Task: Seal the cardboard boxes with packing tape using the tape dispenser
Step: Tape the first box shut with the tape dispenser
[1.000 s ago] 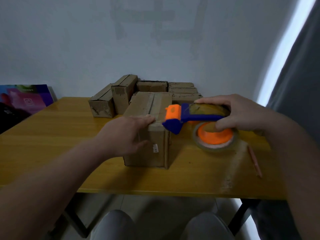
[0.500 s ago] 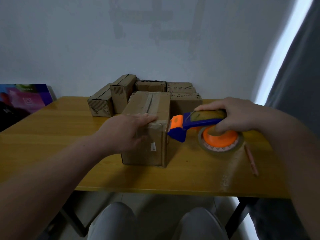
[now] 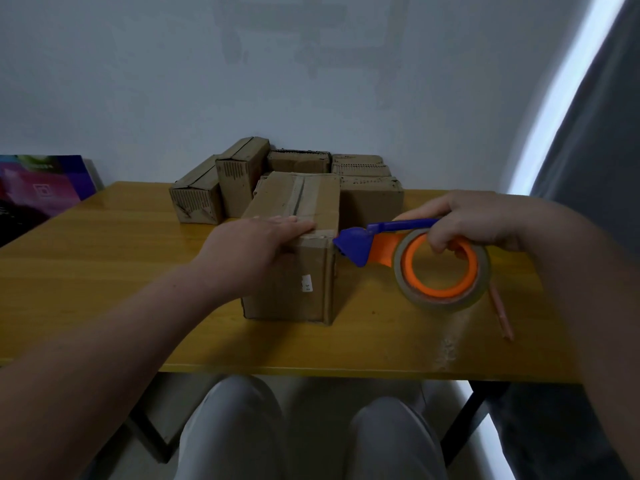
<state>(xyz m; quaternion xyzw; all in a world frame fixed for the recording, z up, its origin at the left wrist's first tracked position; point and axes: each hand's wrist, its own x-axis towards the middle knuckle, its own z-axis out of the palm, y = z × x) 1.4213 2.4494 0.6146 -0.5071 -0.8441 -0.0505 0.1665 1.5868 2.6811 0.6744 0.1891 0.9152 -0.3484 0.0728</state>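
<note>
A brown cardboard box [image 3: 294, 271] stands in the middle of the yellow table [image 3: 86, 271], a strip of tape along its top seam. My left hand [image 3: 252, 244] lies flat with straight fingers on the box's near top edge. My right hand [image 3: 474, 223] grips the blue and orange tape dispenser [image 3: 408, 258], fingers curled through its orange ring. The brown tape roll [image 3: 446, 271] faces me. The dispenser's blue nose touches the box's near right top corner.
Several smaller cardboard boxes [image 3: 221, 188] are grouped behind the main box by the wall. A pink pencil [image 3: 500, 313] lies on the table at the right. A colourful board [image 3: 38, 188] leans at the left. My knees [image 3: 242, 427] are below the table's front edge.
The dispenser has tipped so the roll faces me and has dropped a little, its nose staying at the box's right corner. My left hand has stayed on the box top.
</note>
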